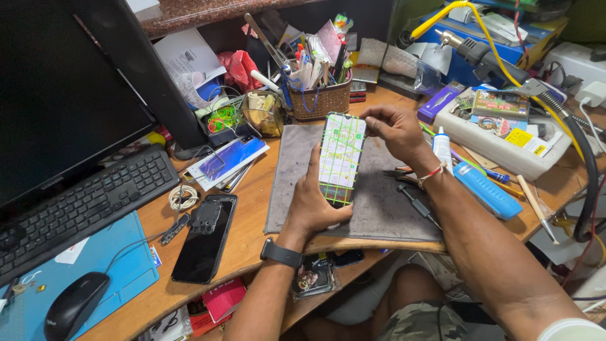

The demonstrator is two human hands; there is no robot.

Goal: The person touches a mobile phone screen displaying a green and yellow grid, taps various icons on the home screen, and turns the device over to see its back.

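Observation:
My left hand (311,205) grips a smartphone (341,158) from below and holds it upright over a grey work mat (379,202). The phone's lit screen is wrapped in several thin green rubber bands crossing it. My right hand (392,128) is at the phone's top right corner, its fingertips pinched on the edge or on a band there. A black watch sits on my left wrist, and a red thread is tied around my right wrist.
A black phone with its back opened (205,237) lies left of the mat, next to a keyboard (82,205), a mouse (72,306) and a monitor (57,95). A wicker basket of tools (319,98), a glue bottle (443,146), a blue tool (487,192) and screwdrivers (416,205) crowd the desk.

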